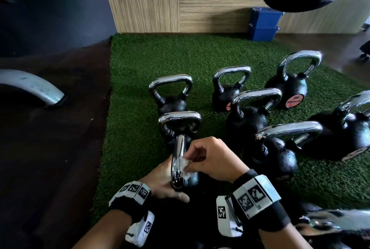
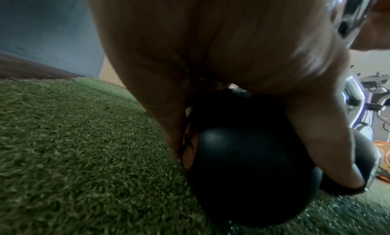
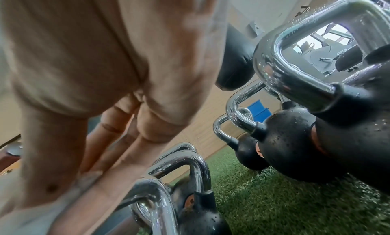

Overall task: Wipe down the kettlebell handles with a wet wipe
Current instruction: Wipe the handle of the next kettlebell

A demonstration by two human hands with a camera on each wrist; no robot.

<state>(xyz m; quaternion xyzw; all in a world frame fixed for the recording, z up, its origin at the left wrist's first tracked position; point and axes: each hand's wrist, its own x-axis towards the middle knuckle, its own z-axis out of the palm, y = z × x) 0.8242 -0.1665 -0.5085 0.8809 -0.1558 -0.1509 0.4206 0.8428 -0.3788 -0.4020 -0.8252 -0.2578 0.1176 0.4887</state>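
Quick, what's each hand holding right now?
Left hand: grips the kettlebell.
Right hand: pinches a white wipe against it.
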